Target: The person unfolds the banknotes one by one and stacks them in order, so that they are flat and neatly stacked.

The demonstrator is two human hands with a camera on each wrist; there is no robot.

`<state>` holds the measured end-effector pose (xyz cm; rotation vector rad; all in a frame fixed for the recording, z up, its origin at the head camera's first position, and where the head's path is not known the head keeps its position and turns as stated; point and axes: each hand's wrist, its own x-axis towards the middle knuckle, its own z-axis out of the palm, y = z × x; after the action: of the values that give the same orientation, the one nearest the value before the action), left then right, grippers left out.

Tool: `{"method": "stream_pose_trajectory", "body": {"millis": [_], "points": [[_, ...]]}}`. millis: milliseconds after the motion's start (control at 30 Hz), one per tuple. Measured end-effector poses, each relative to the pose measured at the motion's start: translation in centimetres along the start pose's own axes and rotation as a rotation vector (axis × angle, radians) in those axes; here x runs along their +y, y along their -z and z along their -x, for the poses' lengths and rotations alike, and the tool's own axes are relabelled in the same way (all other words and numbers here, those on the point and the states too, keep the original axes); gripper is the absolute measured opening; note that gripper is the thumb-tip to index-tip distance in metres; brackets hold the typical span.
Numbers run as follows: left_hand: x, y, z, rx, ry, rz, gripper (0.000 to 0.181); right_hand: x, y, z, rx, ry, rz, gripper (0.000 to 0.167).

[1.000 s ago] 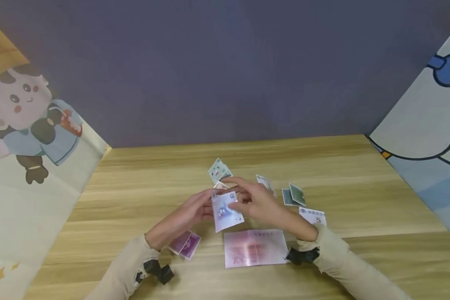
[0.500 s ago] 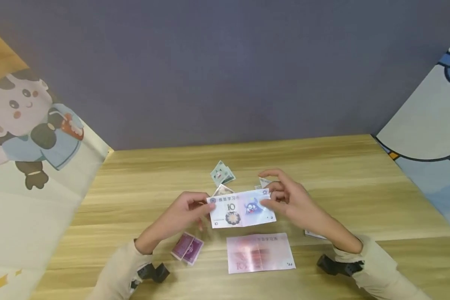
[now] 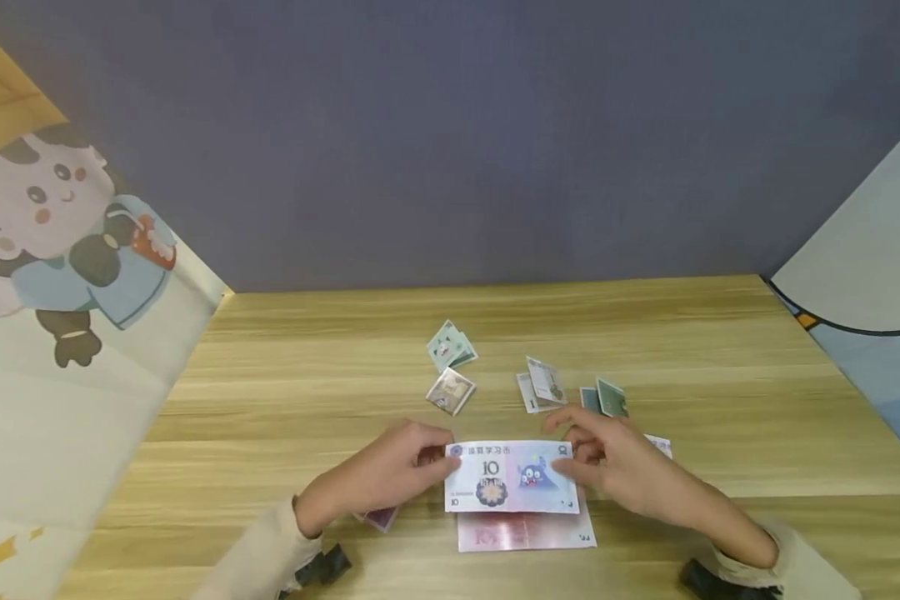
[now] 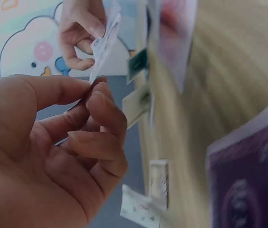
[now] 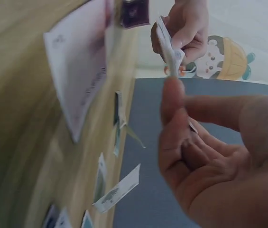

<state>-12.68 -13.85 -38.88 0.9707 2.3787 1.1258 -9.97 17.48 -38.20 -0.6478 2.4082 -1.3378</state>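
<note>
Spread flat between both hands is a white and lilac play banknote (image 3: 510, 479) marked 10, with a blue monster printed on its right half. The left hand (image 3: 401, 467) pinches its left edge between thumb and fingers. At the right edge, the right hand (image 3: 615, 462) pinches the note with thumb and fingertips. Just below, partly covered by it in the head view, a pink banknote (image 3: 525, 533) lies on the table. Both wrist views show the held note nearly edge-on, in the left wrist view as a thin strip (image 4: 106, 42).
Beyond the hands, folded notes lie on the wooden table (image 3: 330, 350): a green one (image 3: 450, 346), a brownish one (image 3: 451, 391), a whitish one (image 3: 545, 382) and a dark green one (image 3: 612, 397). A purple note (image 4: 245, 175) lies near the left wrist. A grey wall (image 3: 495, 150) stands behind.
The note has been unfolded from a half-folded state as the right hand moved rightward. Since then both hands have brought it lower and slightly right, over the pink note.
</note>
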Motion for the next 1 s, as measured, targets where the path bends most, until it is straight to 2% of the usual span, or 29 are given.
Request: {"method": "stream_pose_trajectory", "body": {"millis": [133, 267, 433, 600, 700, 833, 1000], "points": [[0.0, -1.1, 0.0, -0.041, 0.006, -0.055, 0.037, 0.7, -0.2, 0.4, -0.085, 0.011, 0.04, 0.028], [0.1, -1.9, -0.2, -0.069, 0.046, -0.114, 0.038, 1.3, -0.3, 0.4, -0.094, 0.044, 0.142, 0.024], [0.4, -2.6, -0.1, -0.115, 0.092, -0.13, 0.037, 1.8, -0.8, 0.3, -0.101, 0.088, 0.243, 0.024], [0.4, -3.2, -0.2, -0.114, 0.126, -0.169, 0.038, 2.3, -1.3, 0.2, -0.118, 0.078, 0.292, 0.026], [0.4, -3.3, -0.4, -0.09, 0.15, -0.211, 0.036, 2.5, -1.3, 0.1, -0.104, 0.068, 0.315, 0.027], [0.1, -3.3, -0.8, -0.061, 0.173, -0.245, 0.035, 2.7, -1.5, -0.3, -0.041, 0.056, 0.356, 0.028], [-0.4, -3.0, -1.5, -0.059, 0.167, -0.23, 0.031, 2.9, -1.5, -0.5, 0.004, 0.025, 0.369, 0.03]]}}
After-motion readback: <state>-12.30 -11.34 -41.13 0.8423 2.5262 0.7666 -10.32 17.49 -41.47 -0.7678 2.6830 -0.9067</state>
